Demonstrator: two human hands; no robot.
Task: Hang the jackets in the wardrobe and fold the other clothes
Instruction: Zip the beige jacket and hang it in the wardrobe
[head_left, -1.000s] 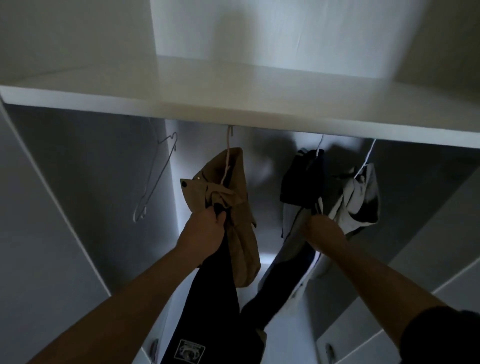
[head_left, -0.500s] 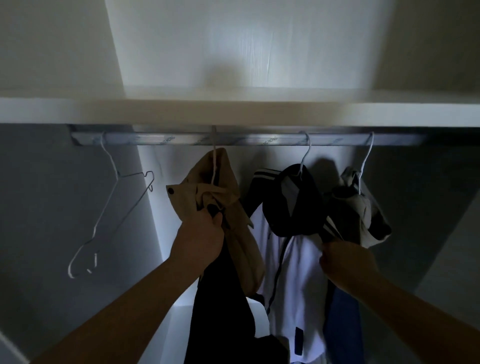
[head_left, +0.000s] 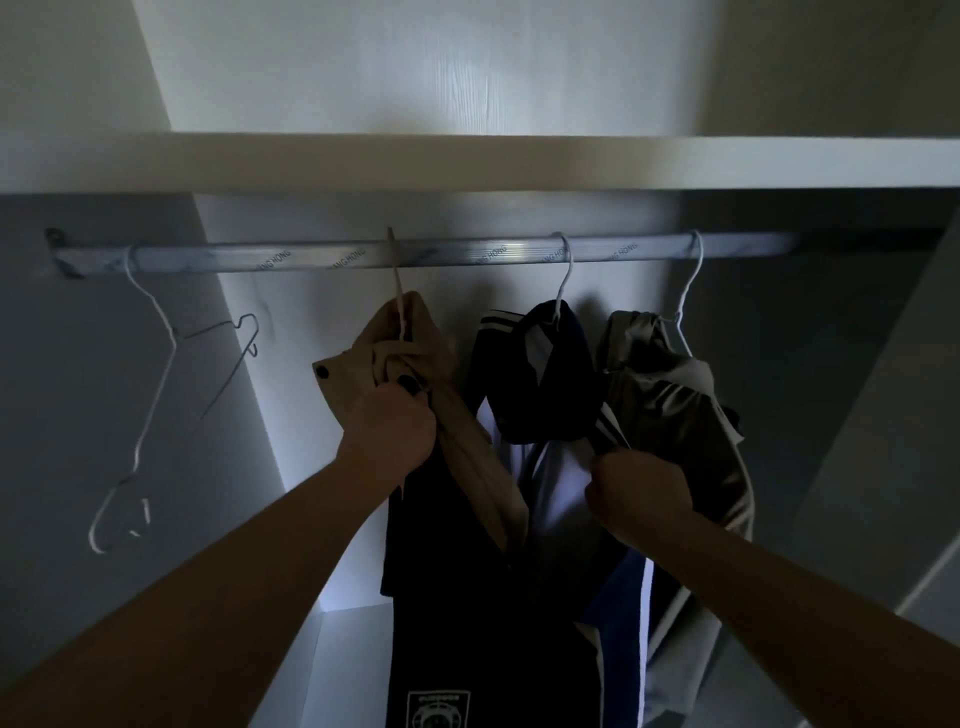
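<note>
Three garments hang on wire hangers from the wardrobe rail. A tan jacket hangs in the middle, with dark cloth falling below it. My left hand grips the tan jacket at its bunched collar. To its right hangs a navy and white striped jacket. My right hand is curled round that jacket's front edge. A grey jacket hangs furthest right, partly behind my right hand.
An empty wire hanger dangles at the rail's left end. A white shelf runs across just above the rail. Wardrobe side walls close in on both sides, and a lower white surface shows beneath the clothes.
The view has tilted up, so the rail shows in full below the shelf. My right hand has shifted to the navy jacket's front edge. My left hand keeps its grip on the tan jacket.
</note>
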